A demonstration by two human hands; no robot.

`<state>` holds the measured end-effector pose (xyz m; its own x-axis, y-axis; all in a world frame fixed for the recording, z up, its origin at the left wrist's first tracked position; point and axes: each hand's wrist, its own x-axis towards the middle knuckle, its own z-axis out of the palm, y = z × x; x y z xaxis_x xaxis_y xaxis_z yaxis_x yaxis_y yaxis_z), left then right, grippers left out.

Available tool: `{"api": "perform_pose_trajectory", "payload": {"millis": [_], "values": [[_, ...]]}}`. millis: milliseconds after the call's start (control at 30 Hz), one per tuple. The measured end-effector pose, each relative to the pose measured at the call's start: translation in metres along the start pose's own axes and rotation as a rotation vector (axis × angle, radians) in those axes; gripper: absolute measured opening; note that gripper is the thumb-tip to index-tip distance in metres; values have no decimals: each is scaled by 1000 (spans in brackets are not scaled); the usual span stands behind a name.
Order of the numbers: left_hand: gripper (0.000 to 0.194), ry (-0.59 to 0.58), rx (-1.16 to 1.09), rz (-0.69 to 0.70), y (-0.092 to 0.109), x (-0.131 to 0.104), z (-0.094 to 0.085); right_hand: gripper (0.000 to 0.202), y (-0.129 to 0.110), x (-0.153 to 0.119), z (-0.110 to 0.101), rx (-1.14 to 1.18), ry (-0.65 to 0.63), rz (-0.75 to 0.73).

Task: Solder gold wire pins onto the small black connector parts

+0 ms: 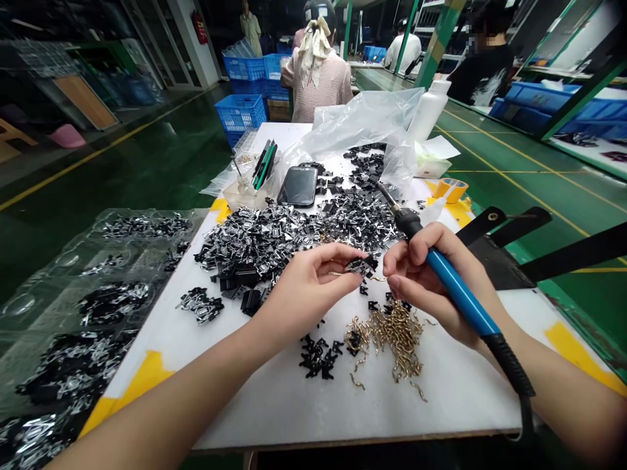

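Observation:
Between its thumb and fingers, my left hand [318, 277] pinches a small black and metal part [361, 264]. Just to the right, my right hand [435, 274] is wrapped round a blue soldering iron [460, 294], its metal tip pointing up and forward. A small brass piece [378, 279] shows near the right fingertips. Below the hands lie a pile of wavy brass pieces [396, 336] and a cluster of small black pieces [318, 357]. Behind them spreads a big heap of black and silver parts [264, 238].
A phone [298, 186], a clear box [245, 196] with green-handled tools, a plastic bag [357, 124], a white bottle [430, 111] and yellow tape [451, 189] stand farther back. Trays [117, 300] of parts lie left. A black metal bracket [504, 261] is at right. People sit beyond.

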<state>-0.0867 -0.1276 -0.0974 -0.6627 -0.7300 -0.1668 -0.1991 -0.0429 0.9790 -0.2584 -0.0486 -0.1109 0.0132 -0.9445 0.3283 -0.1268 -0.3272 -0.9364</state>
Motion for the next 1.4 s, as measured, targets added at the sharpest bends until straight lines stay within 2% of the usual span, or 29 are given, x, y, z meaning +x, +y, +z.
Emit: {"api": "perform_pose_trajectory", "payload": {"millis": [167, 367, 967, 1133, 1400], "values": [[34, -49, 7, -13, -2, -1, 0, 24, 0, -1, 0, -16, -6, -20], [38, -13, 57, 14, -1, -2, 0, 23, 2, 0, 0, -48, -5, -24], [32, -37, 61, -16, 0, -5, 5, 21, -4, -1, 0, -93, 26, -7], [29, -40, 37, -6, -1, -5, 5, 22, -3, -1, 2, -106, 39, -28], [35, -39, 31, -64, -4, -5, 4, 22, 5, 0, 0, -210, 61, -115]]}}
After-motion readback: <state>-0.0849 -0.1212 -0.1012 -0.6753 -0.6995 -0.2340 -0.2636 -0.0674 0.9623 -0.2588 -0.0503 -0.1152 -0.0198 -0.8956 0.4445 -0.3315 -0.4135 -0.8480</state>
